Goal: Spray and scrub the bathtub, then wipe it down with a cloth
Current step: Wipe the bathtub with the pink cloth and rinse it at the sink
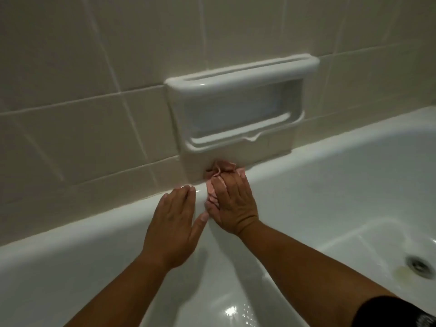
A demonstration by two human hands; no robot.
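Observation:
The white bathtub point(330, 175) fills the lower right, its far rim running along the tiled wall. A crumpled pink cloth point(220, 169) lies on that rim just under the soap dish. My right hand point(232, 204) presses flat on the cloth with straight fingers, and the cloth shows beyond and beside them. My left hand point(173, 226) rests flat on the rim just to the left, fingers straight, thumb nearly touching the right hand.
A white ceramic soap dish point(240, 105) is recessed in the beige tiled wall point(82, 90) directly above the hands. The tub drain point(421, 265) sits at the far right, with a yellowish stain beside it.

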